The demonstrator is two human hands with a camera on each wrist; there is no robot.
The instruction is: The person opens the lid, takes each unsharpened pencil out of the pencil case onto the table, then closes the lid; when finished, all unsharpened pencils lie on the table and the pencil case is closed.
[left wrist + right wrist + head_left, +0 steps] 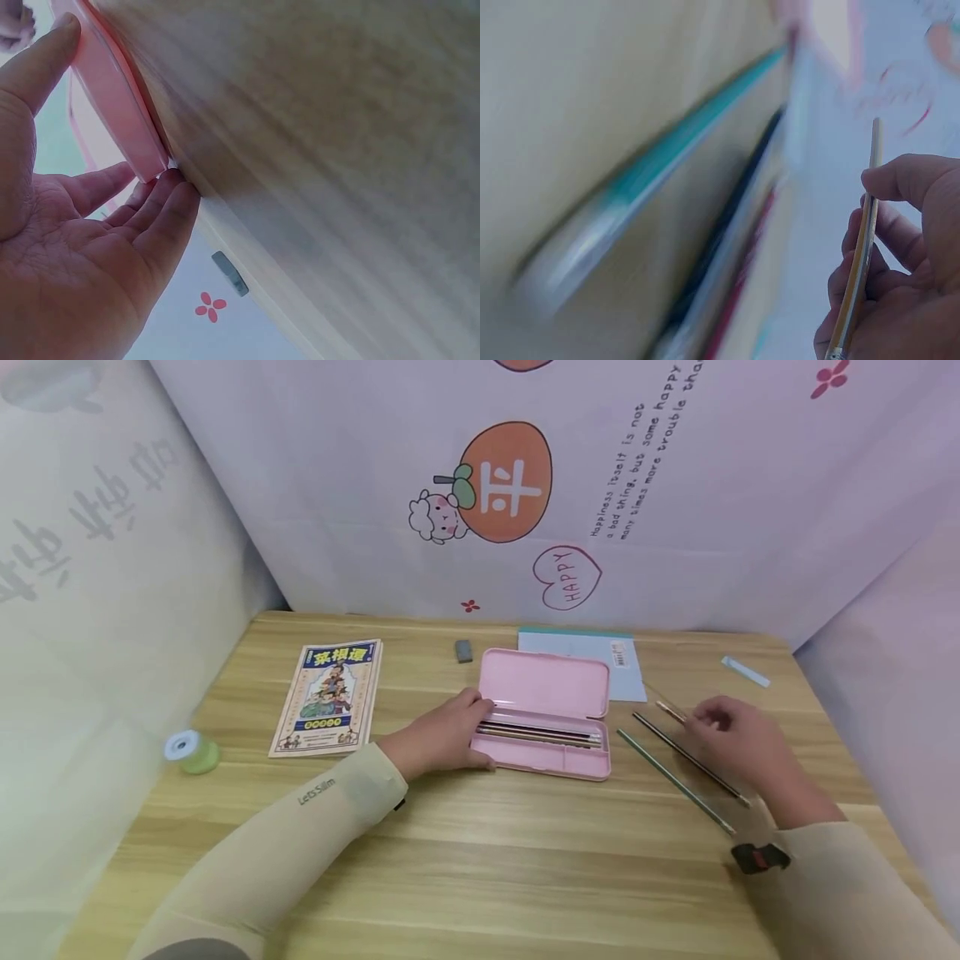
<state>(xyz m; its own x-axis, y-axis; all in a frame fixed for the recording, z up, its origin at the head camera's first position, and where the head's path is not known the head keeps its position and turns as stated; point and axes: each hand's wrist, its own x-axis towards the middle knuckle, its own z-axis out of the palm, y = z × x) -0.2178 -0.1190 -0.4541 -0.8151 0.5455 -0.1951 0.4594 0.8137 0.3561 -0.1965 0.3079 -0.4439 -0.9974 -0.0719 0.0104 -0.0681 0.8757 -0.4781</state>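
Observation:
My left hand (450,735) grips the left end of an open pink pencil case (543,685), thumb at the front and fingers at the back. Several pencils (536,732) lie in the case's long compartment; its small right compartment shows nothing inside. Over the table to the right, my right hand (738,743) pinches a yellow pencil (861,255) between thumb and fingers. Below that hand lie a green pencil (667,774), a black pencil (686,754) and a dark red pencil (742,277), partly hidden by the hand in the head view.
Behind the case lies a light blue notebook (570,642), partly covered by the lid. A grey eraser (463,651) is left of it. An illustrated booklet (326,697) and a green jar-like object with a pale top (193,752) sit at left. A pale blue strip (746,671) lies far right.

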